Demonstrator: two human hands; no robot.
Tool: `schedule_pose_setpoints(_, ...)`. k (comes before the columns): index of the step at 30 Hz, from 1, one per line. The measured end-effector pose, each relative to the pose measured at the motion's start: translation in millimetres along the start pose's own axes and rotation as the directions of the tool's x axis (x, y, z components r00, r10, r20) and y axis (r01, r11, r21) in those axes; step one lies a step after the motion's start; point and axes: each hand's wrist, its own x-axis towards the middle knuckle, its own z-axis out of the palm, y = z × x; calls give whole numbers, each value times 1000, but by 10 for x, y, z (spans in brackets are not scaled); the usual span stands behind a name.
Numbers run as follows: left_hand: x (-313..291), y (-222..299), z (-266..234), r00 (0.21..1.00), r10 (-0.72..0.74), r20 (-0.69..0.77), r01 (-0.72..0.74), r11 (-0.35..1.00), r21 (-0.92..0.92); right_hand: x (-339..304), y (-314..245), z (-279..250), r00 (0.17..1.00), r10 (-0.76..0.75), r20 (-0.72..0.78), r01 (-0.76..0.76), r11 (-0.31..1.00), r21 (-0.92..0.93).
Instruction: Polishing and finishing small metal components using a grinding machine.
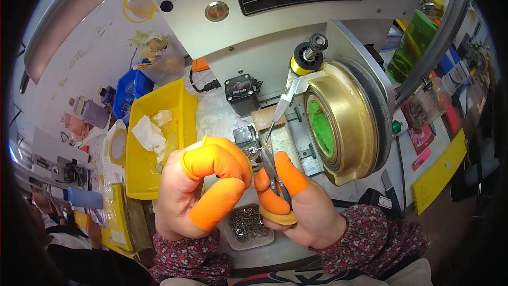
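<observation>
Your right hand (307,201) grips a pliers-like tool (271,172) mid-frame, whatever your curled left hand (185,190) holds is hidden, and work seems underway, with metal pieces (246,225) at lower centre either finished or waiting

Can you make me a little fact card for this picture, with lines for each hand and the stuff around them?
Left hand: curled, orange covers on thumb and finger; can't tell what it pinches
Right hand: gripping a dark plier-like tool
Sleeves: flowery
Just below the hands: small tray of metal pieces
To the left: yellow bin with crumpled white paper
To the right: big gold wheel, green inside
Behind: pale machine
</observation>
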Motion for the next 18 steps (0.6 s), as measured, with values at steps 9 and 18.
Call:
schedule_pose_setpoints(9,40,-13,-129,954,169,-247,-99,958,271,-431,86,52,976,-219,2,197,872,-449)
schedule_pose_setpoints(18,-258,-91,-1186,885,168,-433,294,521,802,-1163,200,-833,846,-492,203,100,-227,-969)
